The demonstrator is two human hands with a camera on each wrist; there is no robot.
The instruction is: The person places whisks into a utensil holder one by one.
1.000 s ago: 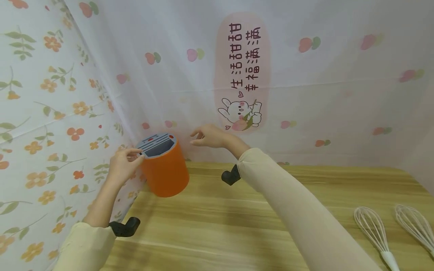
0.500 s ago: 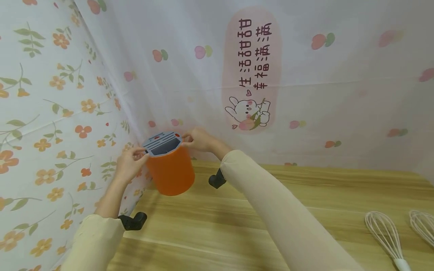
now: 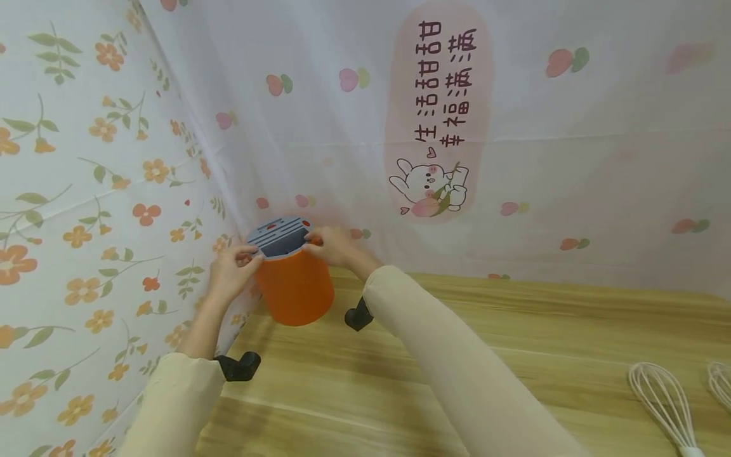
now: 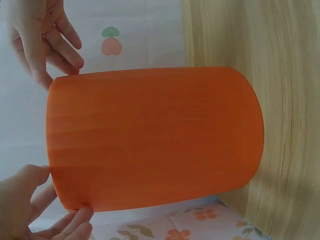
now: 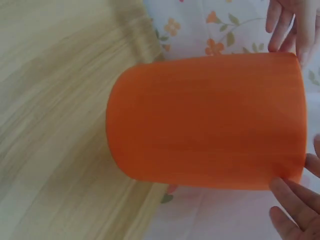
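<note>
An orange knife holder with a grey slotted top is at the back left of the wooden table. One wide, dark opening shows at the front of that top. My left hand pinches the left side of the rim, thumb in front. On the opposite side, my right hand grips the rim between thumb and fingers. Both wrist views show the smooth orange wall between the two hands. Whether the base touches the table is hard to tell.
A white wire whisk lies on the table at the right, with a second whisk partly cut off beside it. Floral cloth hangs close on the left, and printed cloth hangs behind.
My right hand has moved left to the knife holder and taken hold of its rim. My left hand stays at the left rim. The head view has shifted slightly.
</note>
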